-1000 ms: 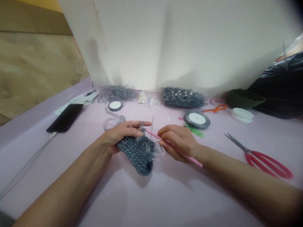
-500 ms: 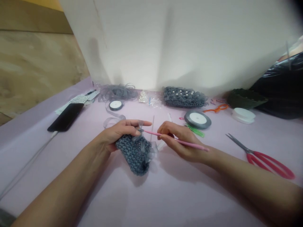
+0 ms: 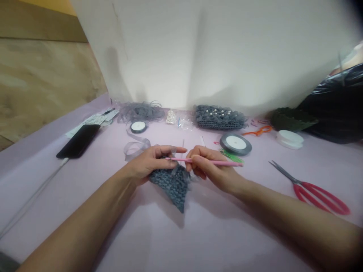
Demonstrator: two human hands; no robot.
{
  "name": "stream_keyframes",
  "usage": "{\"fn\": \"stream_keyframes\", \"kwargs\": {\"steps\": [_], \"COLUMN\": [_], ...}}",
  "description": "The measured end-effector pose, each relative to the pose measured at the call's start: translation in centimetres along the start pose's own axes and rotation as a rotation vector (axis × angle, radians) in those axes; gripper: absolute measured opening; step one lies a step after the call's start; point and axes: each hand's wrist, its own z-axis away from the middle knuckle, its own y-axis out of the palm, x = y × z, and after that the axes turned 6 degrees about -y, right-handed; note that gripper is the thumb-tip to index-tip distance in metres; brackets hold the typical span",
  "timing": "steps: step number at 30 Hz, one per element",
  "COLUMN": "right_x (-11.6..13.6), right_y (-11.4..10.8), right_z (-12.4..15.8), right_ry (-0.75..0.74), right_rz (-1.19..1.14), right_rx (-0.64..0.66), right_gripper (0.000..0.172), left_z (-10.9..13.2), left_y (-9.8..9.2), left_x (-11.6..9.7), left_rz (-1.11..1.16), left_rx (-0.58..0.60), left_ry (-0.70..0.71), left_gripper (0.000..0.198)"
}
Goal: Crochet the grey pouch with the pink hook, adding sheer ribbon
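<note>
Between thumb and fingers, my left hand [image 3: 147, 163] holds the top edge of a blue-grey crocheted piece [image 3: 172, 185], which hangs down to a point. Its index finger is stretched to the right, with sheer grey ribbon [image 3: 136, 148] running near it. A pink crochet hook [image 3: 221, 163] is gripped in my right hand [image 3: 212, 168], close to the right side of the piece. The hook lies nearly level, its tip over my left thumb at the top edge. Whether ribbon is caught on the tip is too small to tell.
Red-handled scissors [image 3: 314, 192] lie at right, near a grey ribbon spool [image 3: 236, 144], a white spool [image 3: 289, 139] and green clips [image 3: 232, 155]. A beaded grey crocheted piece [image 3: 219, 118] and pearl beads [image 3: 171, 117] lie behind. A phone [image 3: 79, 141] is at left.
My right hand has moved slightly left, and the hook is now more level, its tip over my left thumb. The crocheted piece has shifted right and turned, now hanging to a sharper point.
</note>
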Motion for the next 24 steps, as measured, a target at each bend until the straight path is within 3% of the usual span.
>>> {"fn": "stream_keyframes", "kwargs": {"steps": [3, 6, 10, 16, 21, 24], "right_x": [-0.7, -0.6, 0.3, 0.9, 0.8, 0.9], "right_y": [1.2, 1.3, 0.5, 0.4, 0.3, 0.1], "right_z": [0.0, -0.2, -0.5, -0.6, -0.5, -0.3], "right_ry": [-0.007, -0.006, 0.087, 0.208, 0.103, 0.083], "right_rz": [-0.008, 0.072, 0.138, -0.072, -0.067, -0.055], "right_rx": [-0.139, -0.241, -0.188, -0.095, -0.1, -0.125], "right_gripper": [0.028, 0.026, 0.033, 0.031, 0.03, 0.03], "left_z": [-0.7, -1.3, -1.6, -1.5, -1.3, -1.2], "left_y": [1.1, 1.9, 2.4, 2.9, 1.1, -0.8], "left_x": [1.0, 1.7, 2.1, 2.1, 1.3, 0.5], "left_rz": [0.06, 0.103, 0.104, -0.008, -0.18, -0.515], "left_rx": [-0.007, -0.114, -0.199, -0.254, -0.262, -0.474], "left_ry": [0.049, 0.084, 0.127, 0.151, 0.287, 0.473], "left_gripper": [0.048, 0.047, 0.052, 0.041, 0.03, 0.024]}}
